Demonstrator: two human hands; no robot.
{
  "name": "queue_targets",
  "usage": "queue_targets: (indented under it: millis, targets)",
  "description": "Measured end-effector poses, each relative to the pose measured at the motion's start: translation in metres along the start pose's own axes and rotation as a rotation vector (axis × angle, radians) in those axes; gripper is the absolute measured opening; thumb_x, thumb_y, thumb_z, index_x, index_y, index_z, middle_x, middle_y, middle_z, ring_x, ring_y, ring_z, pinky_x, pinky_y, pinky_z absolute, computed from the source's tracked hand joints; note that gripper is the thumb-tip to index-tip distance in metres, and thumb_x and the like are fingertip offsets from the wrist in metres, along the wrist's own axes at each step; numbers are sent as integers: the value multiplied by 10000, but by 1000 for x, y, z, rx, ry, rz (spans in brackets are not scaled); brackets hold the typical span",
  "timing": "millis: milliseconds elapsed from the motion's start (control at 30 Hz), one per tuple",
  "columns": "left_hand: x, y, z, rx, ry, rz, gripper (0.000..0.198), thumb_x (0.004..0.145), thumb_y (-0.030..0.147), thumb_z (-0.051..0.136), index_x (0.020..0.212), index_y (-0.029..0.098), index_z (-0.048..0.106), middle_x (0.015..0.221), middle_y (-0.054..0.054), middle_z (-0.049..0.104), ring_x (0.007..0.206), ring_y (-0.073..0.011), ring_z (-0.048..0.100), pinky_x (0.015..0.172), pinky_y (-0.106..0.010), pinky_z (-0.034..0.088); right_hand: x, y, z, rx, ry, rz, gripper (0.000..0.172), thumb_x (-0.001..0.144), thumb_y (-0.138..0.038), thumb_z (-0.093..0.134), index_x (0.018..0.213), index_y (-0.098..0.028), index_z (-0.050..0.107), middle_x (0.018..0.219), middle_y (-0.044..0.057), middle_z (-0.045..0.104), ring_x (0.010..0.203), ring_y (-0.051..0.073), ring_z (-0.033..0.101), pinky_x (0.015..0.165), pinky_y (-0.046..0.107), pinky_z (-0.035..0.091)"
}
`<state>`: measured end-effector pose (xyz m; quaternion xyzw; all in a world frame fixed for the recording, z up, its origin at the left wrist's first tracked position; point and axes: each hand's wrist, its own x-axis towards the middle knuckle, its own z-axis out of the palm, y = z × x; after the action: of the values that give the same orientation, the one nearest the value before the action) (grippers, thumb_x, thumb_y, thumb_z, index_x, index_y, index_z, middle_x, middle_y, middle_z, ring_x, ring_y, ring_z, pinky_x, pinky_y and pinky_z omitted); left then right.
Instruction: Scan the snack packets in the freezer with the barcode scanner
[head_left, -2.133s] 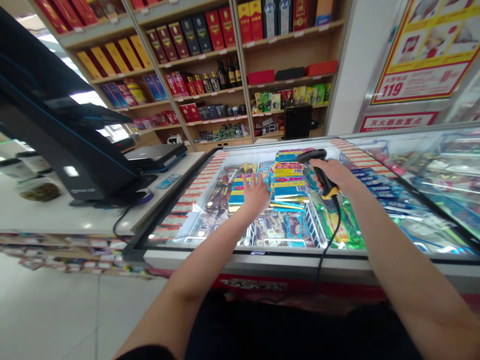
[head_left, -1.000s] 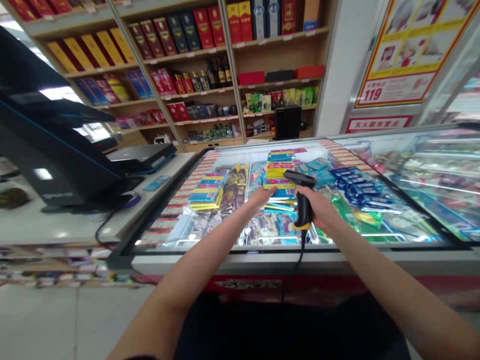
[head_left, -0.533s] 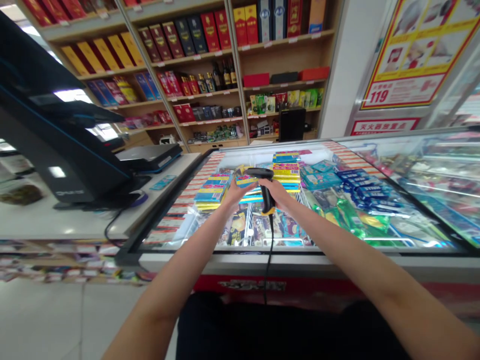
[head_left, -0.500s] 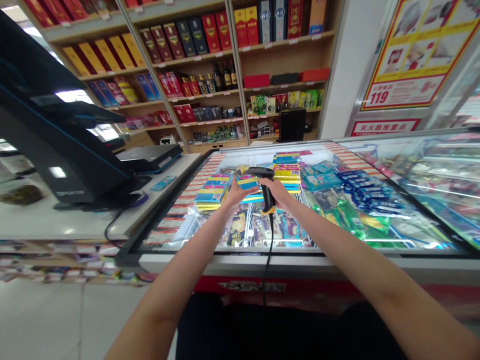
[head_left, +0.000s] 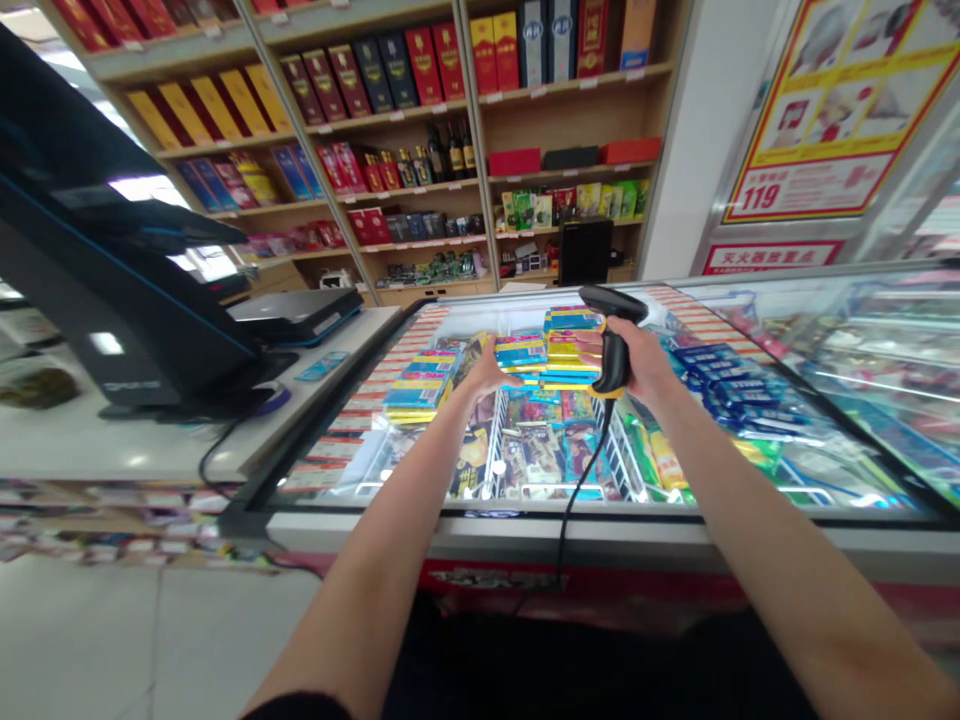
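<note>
Wooden shelves (head_left: 562,115) carrying boxed liquor (head_left: 360,70) and bottles (head_left: 450,150). White counter (head_left: 150,445) bearing a black till screen (head_left: 97,300), a flat black device (head_left: 292,318) and a blue card (head_left: 322,366). Glass-topped chest freezer (head_left: 480,525) holding stacked packets (head_left: 420,385).

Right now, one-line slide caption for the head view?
Right hand grips a black barcode scanner above a glass-topped display freezer, left hand beside stacked blue-and-yellow packs.

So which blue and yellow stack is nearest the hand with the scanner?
The middle stack, by the right hand; the other stack lies further left, past the left hand.
</note>
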<state>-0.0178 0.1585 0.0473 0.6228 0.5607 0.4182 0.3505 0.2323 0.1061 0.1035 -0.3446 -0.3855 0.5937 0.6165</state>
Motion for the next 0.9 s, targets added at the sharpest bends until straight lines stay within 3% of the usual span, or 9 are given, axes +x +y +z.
queue_targets:
  millis: [200,400,467,533,600,667,767,900]
  targets:
    - [1,9,20,13,-28,14,1413,375,259,968,1566,218,209,1470,-213,479,1313,-345,506,1077,-447,394,-1,-2,-9,-64,34,17,148,899,-302,584,879,-156,573,711,72,726,530,178,695,526,283,609]
    - [1,23,50,-12,-13,-59,1425,367,334,978,1558,161,214,1426,-236,517,1329,-360,487,1079,-425,387,0,-5,-15,-271,42,64,171,859,-314,630,854,-164,548,652,72,706,329,139,548,303,241,461]
    - [2,25,52,-104,19,-64,1292,419,377,968,1516,167,319,1383,-216,563,1337,-348,484,1067,-398,398,-1,-6,-17,-330,43,83,163,844,-298,640,856,-168,542,648,69,703,325,136,535,296,244,451]
    - [5,25,51,-187,119,-84,1027,508,420,937,1393,151,490,1269,-200,642,1310,-340,516,1022,-363,434,-2,-6,-17,-376,47,109,160,834,-289,648,852,-172,539,651,69,702,327,137,530,294,251,447]
    - [9,24,47,-225,232,-134,699,590,448,893,1162,134,642,1090,-184,708,1239,-344,575,936,-330,481,-3,-6,-17,-405,40,137,168,828,-294,660,846,-173,545,658,72,700,332,136,528,296,253,442]
    - [13,22,43,-207,272,-198,439,625,444,866,899,150,691,885,-151,723,1135,-347,632,835,-311,514,-4,-6,-17,-419,39,154,183,821,-309,676,840,-172,557,656,75,696,338,134,524,298,249,434]
    - [17,19,37,-180,217,-244,296,608,366,871,673,180,650,641,-85,652,939,-320,686,729,-302,525,0,-10,-14,-417,48,161,195,818,-328,685,833,-174,567,638,71,683,353,134,522,311,247,430]
    - [16,19,27,-360,227,-291,217,628,233,847,671,178,642,550,-29,583,695,-217,663,666,-287,530,10,-18,-4,-418,17,185,170,861,-328,615,814,-171,568,621,76,667,368,142,518,330,260,439]
